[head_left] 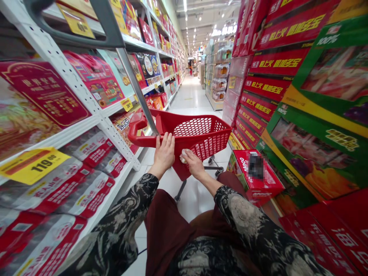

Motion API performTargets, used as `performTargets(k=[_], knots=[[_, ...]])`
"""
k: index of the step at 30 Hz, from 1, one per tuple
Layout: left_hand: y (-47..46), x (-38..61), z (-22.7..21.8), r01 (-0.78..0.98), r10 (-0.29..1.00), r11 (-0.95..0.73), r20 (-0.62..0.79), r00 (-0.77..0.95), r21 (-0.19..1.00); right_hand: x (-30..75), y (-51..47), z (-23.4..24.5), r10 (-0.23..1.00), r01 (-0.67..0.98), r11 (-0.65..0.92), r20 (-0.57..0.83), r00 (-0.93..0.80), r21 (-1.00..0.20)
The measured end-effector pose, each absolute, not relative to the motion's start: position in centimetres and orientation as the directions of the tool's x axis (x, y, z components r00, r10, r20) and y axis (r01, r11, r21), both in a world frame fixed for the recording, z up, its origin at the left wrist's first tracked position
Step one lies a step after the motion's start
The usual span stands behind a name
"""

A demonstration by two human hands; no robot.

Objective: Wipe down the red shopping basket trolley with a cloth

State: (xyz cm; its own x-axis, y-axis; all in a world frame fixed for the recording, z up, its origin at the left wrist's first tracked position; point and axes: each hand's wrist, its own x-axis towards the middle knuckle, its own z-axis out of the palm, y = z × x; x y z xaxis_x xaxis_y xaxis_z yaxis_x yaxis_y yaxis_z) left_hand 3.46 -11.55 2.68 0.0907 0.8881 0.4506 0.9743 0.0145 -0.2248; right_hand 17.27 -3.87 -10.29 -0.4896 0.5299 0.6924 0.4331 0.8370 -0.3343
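Observation:
A red plastic shopping basket cart stands in front of my knees, with holes in its walls and a grey metal handle post rising at the left. My left hand lies on its near rim beside the foot of the post, fingers stretched out. Lower on the near wall, my right hand grips a crumpled white cloth and presses it to the red plastic. Whether the cloth is fabric or tissue cannot be made out.
White shelves of packaged goods run along the left, with a yellow price tag in front. Stacked red drink cartons and green fruit-printed boxes close in on the right. A tiled aisle stretches ahead, with a distant person.

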Motion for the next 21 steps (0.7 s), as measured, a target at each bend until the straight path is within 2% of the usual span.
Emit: performTargets(k=[3,6,9,16,18,21], knots=[[-11.0,3.8,2.3,0.976,0.882,-0.011,0.457,0.113,-0.220,17.4,-3.1,-7.9,0.498,0.410,0.841,0.801,-0.333,-0.353],[-10.3,4.3,1.8,0.974,0.884,-0.033,0.448,0.133,-0.224,17.1,-1.9,-5.8,0.492,0.417,0.832,0.834,-0.252,-0.365],[-10.1,4.8,1.7,0.972,0.893,-0.045,0.426,0.143,-0.232,16.6,-0.9,-6.3,0.518,0.434,0.821,0.803,-0.296,-0.370],[-10.5,4.7,1.7,0.971,0.902,-0.038,0.409,0.134,-0.235,18.2,-0.9,-11.4,0.617,0.495,0.767,0.680,-0.397,-0.408],[-10.3,4.8,1.7,0.975,0.896,-0.013,0.431,0.111,-0.224,19.1,-1.1,-11.1,0.616,0.491,0.773,0.659,-0.433,-0.401],[-9.7,5.2,1.9,0.982,0.880,0.030,0.471,0.063,-0.187,19.9,-0.8,-9.0,0.582,0.462,0.793,0.719,-0.379,-0.397]])
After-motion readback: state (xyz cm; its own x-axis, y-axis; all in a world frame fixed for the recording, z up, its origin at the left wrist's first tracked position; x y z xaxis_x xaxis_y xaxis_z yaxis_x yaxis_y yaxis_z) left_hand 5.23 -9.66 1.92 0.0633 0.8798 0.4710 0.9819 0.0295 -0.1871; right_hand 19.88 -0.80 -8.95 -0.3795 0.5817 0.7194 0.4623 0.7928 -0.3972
